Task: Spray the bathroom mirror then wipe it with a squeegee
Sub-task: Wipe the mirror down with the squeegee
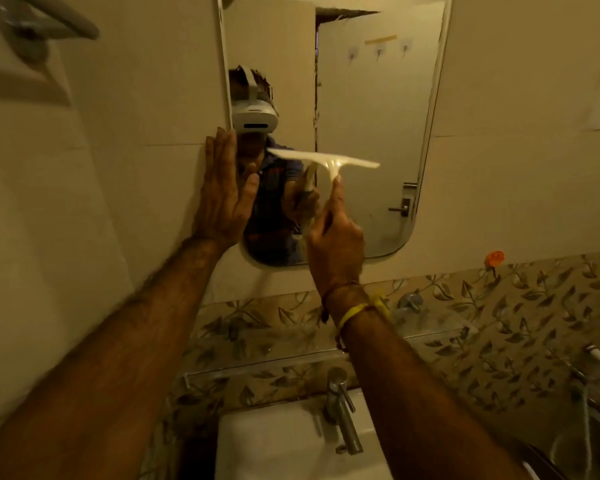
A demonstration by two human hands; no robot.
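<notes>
Head view: squeegee [326, 160] gripped by right hand [336, 242] at mirror [371, 133] centre; left hand [224, 192] pressed flat, fingers straight, on mirror's left edge. Risk: streaks from tilted blade; palm smudges.

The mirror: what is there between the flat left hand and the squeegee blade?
Head view: only bare mirror glass lies between left hand and squeegee.

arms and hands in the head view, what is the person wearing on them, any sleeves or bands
Both forearms are bare, with no sleeves in view and no gloves. The left hand and its wrist carry nothing. Below the right hand the wrist wears a thin reddish-brown thread band and, just under it, a yellow thread band tied with a loose knot. No rings or watch are visible.
</notes>
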